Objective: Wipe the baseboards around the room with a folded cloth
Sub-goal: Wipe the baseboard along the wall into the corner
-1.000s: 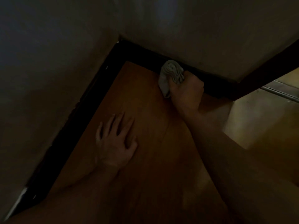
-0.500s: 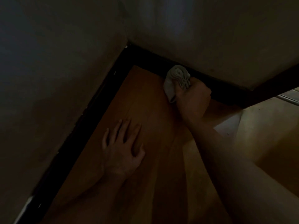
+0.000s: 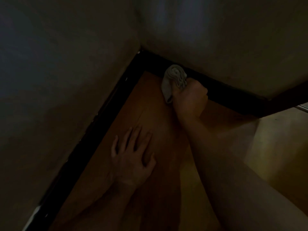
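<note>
A dark baseboard (image 3: 233,90) runs along the far wall and meets a second stretch of baseboard (image 3: 93,134) on the left wall at the room's corner. My right hand (image 3: 190,97) grips a pale folded cloth (image 3: 173,80) and holds it against the far baseboard, a short way right of the corner. My left hand (image 3: 133,157) lies flat on the wooden floor with its fingers spread, below and left of the cloth.
The scene is dim. An orange-brown wooden floor (image 3: 150,114) fills the corner. At the right, the far wall ends at an outside corner, with a lighter floor patch (image 3: 280,140) and a metal threshold strip (image 3: 302,107) beyond.
The view has drifted, so the corner sits lower and further right in the frame. My right hand keeps the cloth on the far baseboard, and my left hand stays flat on the floor.
</note>
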A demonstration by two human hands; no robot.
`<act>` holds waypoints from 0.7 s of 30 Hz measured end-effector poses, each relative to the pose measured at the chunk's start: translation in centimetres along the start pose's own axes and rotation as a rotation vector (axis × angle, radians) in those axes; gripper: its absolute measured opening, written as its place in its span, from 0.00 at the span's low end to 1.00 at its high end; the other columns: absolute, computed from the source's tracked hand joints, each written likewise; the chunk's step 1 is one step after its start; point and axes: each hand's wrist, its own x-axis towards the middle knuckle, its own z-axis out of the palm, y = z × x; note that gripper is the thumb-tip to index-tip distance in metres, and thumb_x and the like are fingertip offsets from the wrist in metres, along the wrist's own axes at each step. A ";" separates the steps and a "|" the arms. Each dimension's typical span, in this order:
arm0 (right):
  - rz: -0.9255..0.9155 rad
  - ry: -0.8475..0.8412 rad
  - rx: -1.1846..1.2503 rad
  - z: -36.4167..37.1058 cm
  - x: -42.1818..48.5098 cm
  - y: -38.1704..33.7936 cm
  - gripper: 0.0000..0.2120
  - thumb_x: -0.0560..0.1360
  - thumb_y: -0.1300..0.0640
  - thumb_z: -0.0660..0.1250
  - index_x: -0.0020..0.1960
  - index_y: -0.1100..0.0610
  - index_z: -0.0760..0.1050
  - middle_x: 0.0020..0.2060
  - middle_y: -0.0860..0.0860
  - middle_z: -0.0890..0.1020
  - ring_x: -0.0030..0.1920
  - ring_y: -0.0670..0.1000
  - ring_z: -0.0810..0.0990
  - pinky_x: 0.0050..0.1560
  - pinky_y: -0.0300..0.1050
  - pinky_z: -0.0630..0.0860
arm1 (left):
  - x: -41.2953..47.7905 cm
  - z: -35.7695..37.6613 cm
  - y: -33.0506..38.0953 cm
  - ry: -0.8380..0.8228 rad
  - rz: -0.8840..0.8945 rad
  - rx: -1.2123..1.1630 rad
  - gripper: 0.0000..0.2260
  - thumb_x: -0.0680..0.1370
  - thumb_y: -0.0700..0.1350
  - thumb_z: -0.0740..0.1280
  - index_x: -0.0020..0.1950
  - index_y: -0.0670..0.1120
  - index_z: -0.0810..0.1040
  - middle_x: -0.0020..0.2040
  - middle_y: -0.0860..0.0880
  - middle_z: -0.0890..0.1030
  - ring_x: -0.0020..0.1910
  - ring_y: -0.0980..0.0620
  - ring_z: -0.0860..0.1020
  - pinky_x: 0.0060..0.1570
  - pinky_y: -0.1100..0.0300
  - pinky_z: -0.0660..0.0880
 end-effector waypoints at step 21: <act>0.095 -0.006 -0.145 -9.5 -1.5 7.5 0.25 0.77 0.35 0.62 0.51 0.56 0.81 0.49 0.56 0.83 0.51 0.59 0.82 0.41 0.44 0.67 | -0.2 -0.3 -0.1 -0.048 0.017 0.001 0.29 0.77 0.62 0.56 0.79 0.58 0.66 0.79 0.49 0.65 0.78 0.46 0.61 0.74 0.41 0.54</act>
